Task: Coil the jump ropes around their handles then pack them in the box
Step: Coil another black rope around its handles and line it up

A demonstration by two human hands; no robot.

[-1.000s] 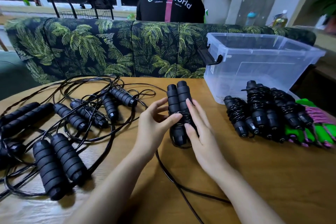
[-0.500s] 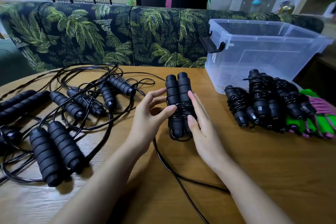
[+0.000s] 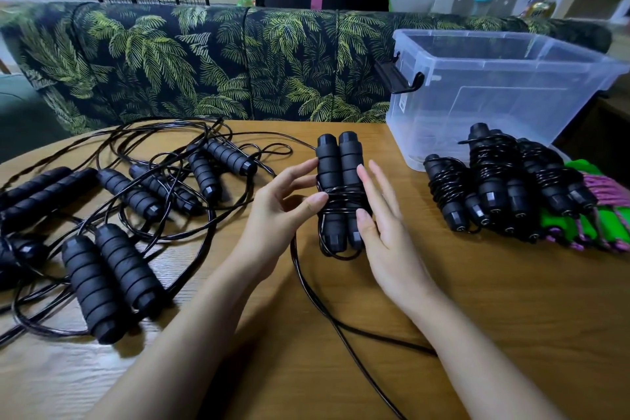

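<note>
A pair of black foam jump rope handles [image 3: 337, 160] stands side by side, upright, at the middle of the wooden table [image 3: 477, 317], with a few turns of black cord round its middle. My left hand [image 3: 279, 211] pinches the pair, thumb on the cord turns and fingers at its left side. My right hand [image 3: 388, 239] lies against the right side, fingers straight, thumb tip on the handle. The loose cord [image 3: 306, 283] trails down toward me. The clear plastic box [image 3: 511, 95] stands at the back right.
Several coiled black ropes [image 3: 494, 181] lie in front of the box, with green and pink ropes [image 3: 606, 215] at the right edge. Several uncoiled black ropes [image 3: 112, 276] lie tangled on the left. A leaf-print sofa [image 3: 170, 61] backs the table; a person sits behind it.
Both hands stay on the handle pair in about the same spot. My right fingers have eased slightly off the handles. The view has shifted a little.
</note>
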